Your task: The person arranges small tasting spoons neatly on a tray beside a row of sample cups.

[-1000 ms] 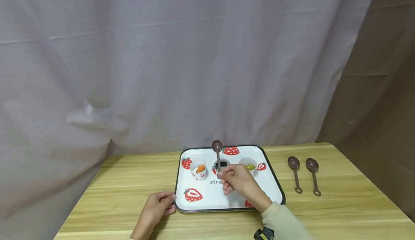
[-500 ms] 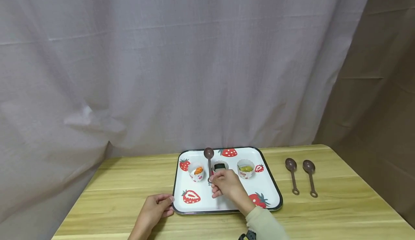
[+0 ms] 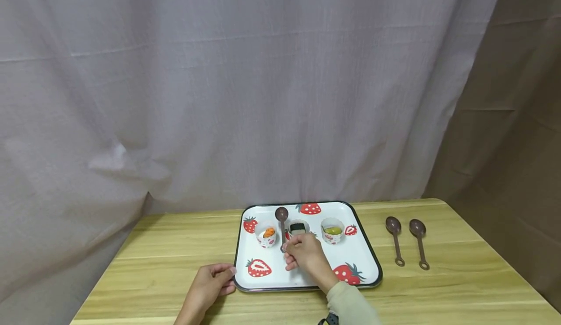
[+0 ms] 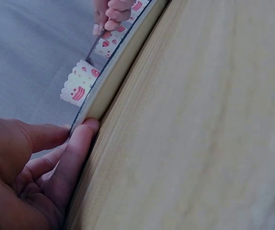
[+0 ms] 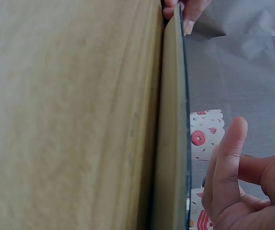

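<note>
A white tray point(image 3: 357, 247) with a dark rim and strawberry prints lies on the table. My left hand point(image 3: 209, 286) pinches its near left corner, thumb above the rim and fingertips underneath in the left wrist view. My right hand point(image 3: 307, 256) pinches the ring end of a brown spoon point(image 3: 282, 214), whose bowl points away over the tray. The spoon stands between a paper cup point(image 3: 267, 242) holding an orange piece and the middle paper cup, which holds a black-and-pale piece point(image 3: 298, 228) and is partly hidden by my right hand. A third paper cup point(image 3: 333, 238) holds a green piece.
Two more brown spoons point(image 3: 393, 225) lie side by side on the wooden table point(image 3: 162, 252), right of the tray. A grey curtain point(image 3: 263, 96) hangs just behind the table's far edge.
My right hand has moved left and lowered the spoon from above the middle cup to the gap between the left and middle cups. My left hand has stayed at the tray corner.
</note>
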`<move>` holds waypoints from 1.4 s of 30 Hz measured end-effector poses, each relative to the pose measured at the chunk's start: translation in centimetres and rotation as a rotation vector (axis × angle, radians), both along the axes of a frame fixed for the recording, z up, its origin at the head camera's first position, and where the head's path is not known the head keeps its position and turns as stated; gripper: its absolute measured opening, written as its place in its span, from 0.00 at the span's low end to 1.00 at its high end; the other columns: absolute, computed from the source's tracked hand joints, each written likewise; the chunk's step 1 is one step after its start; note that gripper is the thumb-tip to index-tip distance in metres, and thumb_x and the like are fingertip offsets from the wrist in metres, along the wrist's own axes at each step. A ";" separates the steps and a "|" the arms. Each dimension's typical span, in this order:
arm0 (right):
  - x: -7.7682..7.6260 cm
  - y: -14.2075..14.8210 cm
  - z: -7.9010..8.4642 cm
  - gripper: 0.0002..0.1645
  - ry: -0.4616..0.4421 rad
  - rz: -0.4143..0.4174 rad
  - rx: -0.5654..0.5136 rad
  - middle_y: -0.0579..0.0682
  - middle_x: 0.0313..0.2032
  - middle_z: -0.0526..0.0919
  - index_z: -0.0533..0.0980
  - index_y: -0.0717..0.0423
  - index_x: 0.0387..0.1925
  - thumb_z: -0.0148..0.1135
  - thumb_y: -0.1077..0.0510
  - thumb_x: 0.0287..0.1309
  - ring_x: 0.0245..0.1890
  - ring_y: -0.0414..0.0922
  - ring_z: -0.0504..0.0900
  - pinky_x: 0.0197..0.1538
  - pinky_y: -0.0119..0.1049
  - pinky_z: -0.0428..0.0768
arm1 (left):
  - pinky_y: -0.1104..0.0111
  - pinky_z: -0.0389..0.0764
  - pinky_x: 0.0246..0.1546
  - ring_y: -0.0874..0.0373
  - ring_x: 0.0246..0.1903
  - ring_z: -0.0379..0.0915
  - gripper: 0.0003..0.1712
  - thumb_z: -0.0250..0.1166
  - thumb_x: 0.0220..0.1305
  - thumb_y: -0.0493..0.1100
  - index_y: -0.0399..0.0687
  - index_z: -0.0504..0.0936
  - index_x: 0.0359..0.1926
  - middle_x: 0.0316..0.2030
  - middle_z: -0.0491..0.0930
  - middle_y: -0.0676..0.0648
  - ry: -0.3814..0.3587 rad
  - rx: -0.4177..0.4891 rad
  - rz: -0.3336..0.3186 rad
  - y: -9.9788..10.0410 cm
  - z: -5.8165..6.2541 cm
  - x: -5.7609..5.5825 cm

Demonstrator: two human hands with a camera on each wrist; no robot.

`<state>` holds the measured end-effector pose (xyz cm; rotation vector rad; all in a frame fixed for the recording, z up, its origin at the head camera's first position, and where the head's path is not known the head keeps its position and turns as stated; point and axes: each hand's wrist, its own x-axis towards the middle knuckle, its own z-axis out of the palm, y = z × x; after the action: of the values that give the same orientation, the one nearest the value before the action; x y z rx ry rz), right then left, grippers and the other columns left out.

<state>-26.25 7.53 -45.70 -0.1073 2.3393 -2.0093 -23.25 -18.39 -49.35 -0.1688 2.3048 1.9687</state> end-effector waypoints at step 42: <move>-0.5 0.2 -1.2 0.17 -0.107 0.010 0.243 0.49 0.15 0.81 0.78 0.64 0.24 0.63 0.63 0.72 0.13 0.37 0.80 0.21 0.34 0.87 | 0.70 0.91 0.34 0.60 0.31 0.82 0.19 0.64 0.75 0.35 0.17 0.79 0.55 0.34 0.85 0.43 0.002 -0.023 0.008 0.1 0.1 0.1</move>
<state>-26.73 7.77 -46.89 -0.0009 2.4841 -1.6641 -23.16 -18.27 -49.21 -0.1781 2.3323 1.9473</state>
